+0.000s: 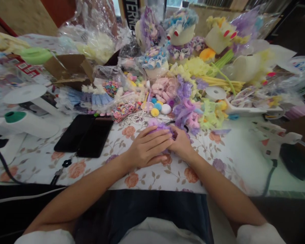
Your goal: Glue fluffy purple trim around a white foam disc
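Observation:
A small piece of ruffled purple fabric (160,127) sits between my two hands, just above the flowered tablecloth. My left hand (148,146) reaches across it from the left, its fingers long and close together over the front, the thumb below. From the other side, my right hand (181,142) curls its fingers around the same fabric. The fingertips meet, and they hide most of the piece. Right behind it lie more purple and pink ruffles (185,113) and a dark cord.
Two dark phones (95,137) lie left of my hands. A glue gun (271,139) with a cable stands at the right. Colored pompoms (156,105), beads (120,112), a white ribbon spool (215,92) and decorated hats (180,27) crowd the back. White thread cones (32,125) stand left.

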Motion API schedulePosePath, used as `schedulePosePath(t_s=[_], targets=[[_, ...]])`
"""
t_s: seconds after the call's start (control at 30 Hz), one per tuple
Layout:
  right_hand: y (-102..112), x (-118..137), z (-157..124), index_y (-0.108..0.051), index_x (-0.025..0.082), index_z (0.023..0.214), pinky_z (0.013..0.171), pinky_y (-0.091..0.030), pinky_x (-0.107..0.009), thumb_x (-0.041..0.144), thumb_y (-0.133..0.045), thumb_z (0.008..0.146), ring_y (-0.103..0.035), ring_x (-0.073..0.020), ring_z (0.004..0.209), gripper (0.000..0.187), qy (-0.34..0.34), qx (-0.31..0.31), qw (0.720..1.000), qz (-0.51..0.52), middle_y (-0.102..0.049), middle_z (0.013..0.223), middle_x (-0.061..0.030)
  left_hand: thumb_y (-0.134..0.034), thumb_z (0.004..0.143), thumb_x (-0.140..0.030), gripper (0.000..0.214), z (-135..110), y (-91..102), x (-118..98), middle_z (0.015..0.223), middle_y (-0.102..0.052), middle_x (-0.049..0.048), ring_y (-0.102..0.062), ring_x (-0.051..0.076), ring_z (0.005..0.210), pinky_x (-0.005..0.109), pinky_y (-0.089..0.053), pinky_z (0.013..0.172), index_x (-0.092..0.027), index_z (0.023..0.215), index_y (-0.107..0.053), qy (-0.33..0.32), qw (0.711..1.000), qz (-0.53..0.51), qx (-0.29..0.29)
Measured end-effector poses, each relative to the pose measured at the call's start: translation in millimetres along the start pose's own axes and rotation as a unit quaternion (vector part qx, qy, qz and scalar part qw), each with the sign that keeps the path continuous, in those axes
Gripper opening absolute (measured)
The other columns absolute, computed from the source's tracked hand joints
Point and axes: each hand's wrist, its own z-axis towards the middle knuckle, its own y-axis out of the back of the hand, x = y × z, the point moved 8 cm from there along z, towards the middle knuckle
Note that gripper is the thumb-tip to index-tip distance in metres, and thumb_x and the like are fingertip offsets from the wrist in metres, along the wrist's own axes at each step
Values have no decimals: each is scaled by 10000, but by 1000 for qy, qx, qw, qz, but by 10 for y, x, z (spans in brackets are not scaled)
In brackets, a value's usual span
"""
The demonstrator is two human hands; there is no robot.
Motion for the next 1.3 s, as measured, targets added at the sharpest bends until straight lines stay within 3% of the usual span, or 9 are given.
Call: schedulePosePath(t_s=[0.17,0.27,0.4,0.67,0.83,0.93,1.13,1.2,1.3], targets=[[-44,-96,-43,-664,199,899,716,-487,-309,396,-829,587,-601,-174,768,404,-50,36,997,49,-675,861,3,-297,1016,-412,492,-157,178,416,1383,-608,139,-472,287,1386,535,-324,1169,-180,1370,-548,196,976,-35,-83],[-72,-93,-35,-653,195,851,701,-483,-308,372,-809,597,-597,-174,734,347,-50,40,998,20,-658,803,10,-264,978,-596,611,-150,223,285,1367,-629,106,-489,311,1373,564,-288,1187,-229,1376,-547,128,985,-7,-113],[-124,-5,-9,-618,192,783,724,-479,-319,325,-747,593,-572,-169,719,265,-6,61,998,-17,-631,762,17,-522,916,-530,483,-72,-47,19,1219,-723,75,-641,244,1214,438,-431,1128,-224,1278,-617,-20,1000,-5,8],[-52,-96,-58,-673,206,937,742,-507,-327,375,-835,599,-631,-194,801,411,-64,45,993,85,-693,894,-7,-255,1022,-425,516,-189,345,490,1306,-661,140,-547,278,1320,530,-403,1132,-156,1289,-607,203,967,-11,-151],[-34,-88,-29,-637,205,806,689,-470,-295,315,-803,578,-568,-161,720,303,-28,17,999,32,-624,759,29,-364,997,-504,484,-78,168,58,1308,-672,93,-529,242,1343,425,-386,1174,-190,1266,-616,-5,998,-9,-58],[-73,-77,-26,-623,204,762,728,-480,-300,287,-783,578,-570,-162,751,257,-20,29,999,41,-621,769,28,-519,948,-399,407,-45,42,44,1266,-696,104,-571,246,1300,429,-456,1119,-174,1277,-603,-19,1000,-13,-17],[-129,-187,-82,-698,218,991,795,-551,-332,294,-853,600,-672,-196,858,427,-94,48,972,209,-731,951,-10,-344,1008,-398,454,-150,197,459,1263,-689,132,-603,268,1255,507,-469,1080,-172,1293,-615,185,973,-81,-111],[-128,-195,-87,-695,217,1027,819,-565,-347,317,-869,590,-693,-218,907,481,-98,43,962,250,-743,1008,-30,-351,1015,-402,437,-286,210,636,1147,-741,106,-665,250,1147,460,-510,1028,-185,1149,-705,298,931,-138,-156],[-92,-205,-75,-687,228,1035,822,-578,-352,352,-878,573,-706,-233,929,515,-99,19,960,262,-747,1024,-35,-380,1008,-448,467,-558,79,863,957,-773,89,-726,215,915,369,-584,847,-172,959,-753,472,820,-252,-203]])
